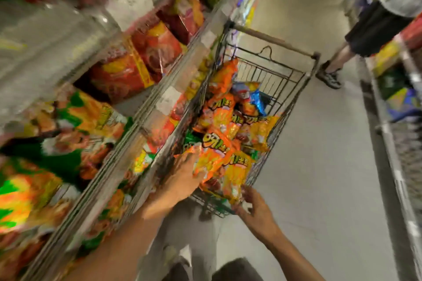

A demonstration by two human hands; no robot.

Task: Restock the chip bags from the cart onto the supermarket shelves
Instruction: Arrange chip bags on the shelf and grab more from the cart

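Observation:
A wire shopping cart (294, 80) stands in the aisle beside the shelves, piled with several orange and yellow chip bags (219, 121). My left hand (182, 178) reaches into the cart's near end and lies with straight fingers on an orange chip bag (212, 157). My right hand (253, 205) is at the cart's near corner, fingers spread and touching the lower edge of a yellow chip bag (233, 180). The shelves (127, 134) on the left hold green-orange and red chip bags. The picture is blurred by motion.
A person in dark shorts and sneakers (331, 77) stands past the cart's far end on the right. Another shelf unit (397, 121) lines the right side of the aisle. Grey floor (319, 166) lies between them. Blue bags (255, 98) sit deeper in the cart.

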